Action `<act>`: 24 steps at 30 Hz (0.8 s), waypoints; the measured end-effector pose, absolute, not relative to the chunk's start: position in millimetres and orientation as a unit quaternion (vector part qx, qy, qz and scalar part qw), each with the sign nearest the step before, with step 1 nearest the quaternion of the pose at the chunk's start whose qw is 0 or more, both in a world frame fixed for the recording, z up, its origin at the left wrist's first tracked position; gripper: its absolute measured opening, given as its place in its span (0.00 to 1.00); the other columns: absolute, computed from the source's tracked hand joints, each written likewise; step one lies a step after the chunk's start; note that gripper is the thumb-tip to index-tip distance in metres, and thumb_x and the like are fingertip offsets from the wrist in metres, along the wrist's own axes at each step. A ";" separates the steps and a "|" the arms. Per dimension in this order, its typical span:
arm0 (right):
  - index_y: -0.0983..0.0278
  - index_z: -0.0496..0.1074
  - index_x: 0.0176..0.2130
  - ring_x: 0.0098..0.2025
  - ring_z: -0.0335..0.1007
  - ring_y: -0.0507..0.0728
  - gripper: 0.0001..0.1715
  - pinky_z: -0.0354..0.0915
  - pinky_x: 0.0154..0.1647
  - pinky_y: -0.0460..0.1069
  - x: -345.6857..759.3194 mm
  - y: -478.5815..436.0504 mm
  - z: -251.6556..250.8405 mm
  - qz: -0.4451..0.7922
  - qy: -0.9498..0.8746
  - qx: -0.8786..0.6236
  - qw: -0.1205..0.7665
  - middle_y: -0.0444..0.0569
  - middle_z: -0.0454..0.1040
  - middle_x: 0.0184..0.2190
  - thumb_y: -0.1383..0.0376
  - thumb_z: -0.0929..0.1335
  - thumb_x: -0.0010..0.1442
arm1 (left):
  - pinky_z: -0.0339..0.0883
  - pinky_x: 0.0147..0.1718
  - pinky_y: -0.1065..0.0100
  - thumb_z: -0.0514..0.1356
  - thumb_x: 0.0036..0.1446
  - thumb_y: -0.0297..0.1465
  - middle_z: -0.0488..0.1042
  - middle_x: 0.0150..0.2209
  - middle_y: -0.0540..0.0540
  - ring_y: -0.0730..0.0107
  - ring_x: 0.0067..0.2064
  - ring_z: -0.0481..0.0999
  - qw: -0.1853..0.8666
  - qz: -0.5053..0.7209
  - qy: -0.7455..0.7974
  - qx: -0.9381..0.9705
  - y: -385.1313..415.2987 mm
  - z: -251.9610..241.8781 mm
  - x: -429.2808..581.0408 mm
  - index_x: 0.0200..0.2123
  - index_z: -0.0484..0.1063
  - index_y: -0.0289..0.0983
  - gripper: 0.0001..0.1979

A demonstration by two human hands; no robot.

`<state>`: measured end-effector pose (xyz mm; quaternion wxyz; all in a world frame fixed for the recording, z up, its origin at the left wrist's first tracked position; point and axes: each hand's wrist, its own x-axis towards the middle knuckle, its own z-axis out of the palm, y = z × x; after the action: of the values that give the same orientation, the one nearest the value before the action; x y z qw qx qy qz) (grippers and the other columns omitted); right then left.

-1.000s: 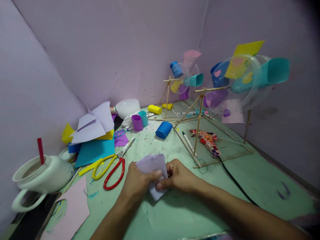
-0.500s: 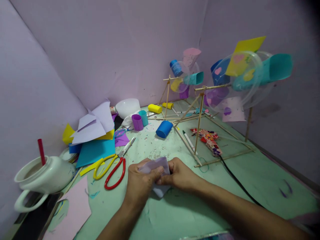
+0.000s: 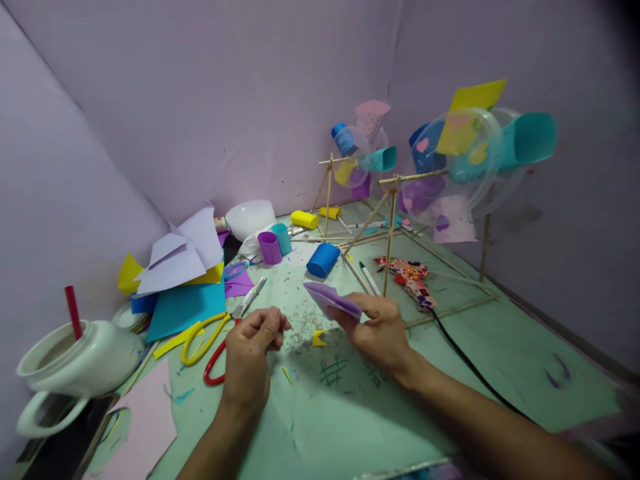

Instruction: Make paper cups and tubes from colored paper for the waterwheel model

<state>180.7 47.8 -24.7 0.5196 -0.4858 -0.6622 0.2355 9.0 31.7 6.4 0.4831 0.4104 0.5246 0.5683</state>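
A folded lilac paper [image 3: 333,300] is pinched in my right hand [image 3: 381,332], raised above the green tabletop [image 3: 350,427]. My left hand [image 3: 254,347] is apart from it, with fingers curled and thumb against them; whether anything small is between them I cannot make out. Scissors [image 3: 217,343] with one yellow and one red handle lie beside and partly behind my left hand. Beneath the paper a small yellow scrap [image 3: 319,339] rests on the table. Farther back is a blue paper tube [image 3: 323,260].
Stick frames carry plastic wheels [image 3: 450,167] with coloured cups at the right. A patterned glue gun [image 3: 413,280] with a black cord lies beneath. Left are stacked papers [image 3: 185,260], a white pot [image 3: 95,357] and a pink sheet [image 3: 145,413]. Purple [image 3: 270,248] and teal tubes stand behind.
My left hand has let go of the lilac paper and moved left. My right hand has lifted the paper up and to the right. The yellow scrap now shows.
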 end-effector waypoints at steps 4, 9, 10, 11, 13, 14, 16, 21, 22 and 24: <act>0.62 0.75 0.32 0.33 0.75 0.56 0.07 0.63 0.47 0.52 187.4 50.3 -28.6 -0.044 -0.758 -0.412 0.503 0.49 0.79 0.31 0.67 0.67 0.51 | 0.56 0.17 0.74 0.62 0.41 0.45 0.70 0.17 0.47 0.77 0.18 0.64 0.574 0.516 0.499 0.395 26.7 11.0 13.7 0.18 0.71 0.32 0.19; 0.61 0.74 0.34 0.36 0.75 0.54 0.10 0.53 0.58 0.56 180.5 50.4 -31.8 -0.160 -0.792 -0.385 0.446 0.45 0.80 0.33 0.70 0.64 0.55 | 0.55 0.13 0.75 0.64 0.40 0.44 0.69 0.14 0.47 0.76 0.15 0.65 0.653 0.448 0.510 0.336 24.7 4.8 16.4 0.17 0.70 0.32 0.19; 0.61 0.74 0.34 0.37 0.75 0.55 0.11 0.51 0.59 0.57 178.3 49.9 -31.9 -0.170 -0.794 -0.379 0.443 0.45 0.80 0.33 0.70 0.63 0.56 | 0.54 0.12 0.76 0.65 0.39 0.42 0.67 0.13 0.48 0.77 0.15 0.64 0.650 0.443 0.518 0.336 24.7 1.0 16.9 0.16 0.69 0.32 0.18; 0.61 0.74 0.34 0.37 0.74 0.55 0.11 0.50 0.60 0.57 176.2 49.6 -32.1 -0.177 -0.796 -0.375 0.441 0.45 0.80 0.33 0.71 0.63 0.56 | 0.53 0.12 0.76 0.66 0.39 0.41 0.66 0.12 0.49 0.77 0.14 0.63 0.648 0.438 0.523 0.339 24.8 -3.0 17.5 0.15 0.69 0.32 0.17; 0.61 0.74 0.34 0.38 0.74 0.55 0.11 0.46 0.61 0.59 173.1 49.6 -32.5 -0.183 -0.795 -0.371 0.443 0.44 0.80 0.33 0.71 0.63 0.57 | 0.51 0.11 0.77 0.67 0.37 0.36 0.65 0.11 0.49 0.79 0.14 0.61 0.649 0.429 0.527 0.342 25.1 -10.2 18.0 0.16 0.69 0.31 0.15; 0.61 0.74 0.34 0.39 0.73 0.56 0.12 0.45 0.61 0.60 172.4 50.1 -32.6 -0.179 -0.794 -0.372 0.447 0.44 0.80 0.33 0.71 0.63 0.57 | 0.50 0.11 0.77 0.68 0.36 0.34 0.65 0.12 0.49 0.79 0.14 0.61 0.650 0.424 0.529 0.343 25.6 -12.6 17.6 0.16 0.69 0.31 0.13; 0.60 0.75 0.36 0.43 0.72 0.57 0.13 0.44 0.61 0.63 173.4 52.7 -32.3 -0.158 -0.783 -0.391 0.458 0.45 0.79 0.38 0.71 0.62 0.57 | 0.50 0.12 0.77 0.68 0.35 0.32 0.66 0.12 0.50 0.80 0.14 0.61 0.633 0.421 0.549 0.347 27.6 -13.2 14.4 0.17 0.71 0.30 0.11; 0.62 0.71 0.47 0.49 0.67 0.58 0.19 0.63 0.50 0.58 188.0 63.0 -23.4 0.097 -0.648 -0.474 0.588 0.53 0.73 0.48 0.70 0.62 0.57 | 0.52 0.14 0.77 0.69 0.31 0.32 0.67 0.13 0.50 0.80 0.15 0.60 0.564 0.423 0.596 0.384 38.0 2.2 -4.6 0.16 0.72 0.31 0.11; 0.62 0.70 0.47 0.47 0.68 0.58 0.17 0.66 0.46 0.56 190.9 64.4 -20.6 0.201 -0.595 -0.480 0.613 0.53 0.73 0.46 0.67 0.62 0.57 | 0.52 0.14 0.76 0.69 0.30 0.32 0.67 0.13 0.50 0.80 0.15 0.60 0.563 0.419 0.593 0.394 39.9 4.8 -8.0 0.16 0.72 0.31 0.11; 0.64 0.71 0.45 0.43 0.71 0.58 0.18 0.70 0.37 0.52 194.0 65.4 -15.8 0.419 -0.482 -0.466 0.612 0.55 0.74 0.44 0.60 0.64 0.56 | 0.52 0.15 0.76 0.70 0.29 0.32 0.66 0.13 0.50 0.80 0.16 0.60 0.563 0.411 0.586 0.414 41.8 6.4 -11.7 0.14 0.71 0.31 0.12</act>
<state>194.0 65.4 -15.8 0.6121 -0.4660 -0.4820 0.4194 -11.7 41.8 6.4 0.5628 0.4135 0.5856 0.4114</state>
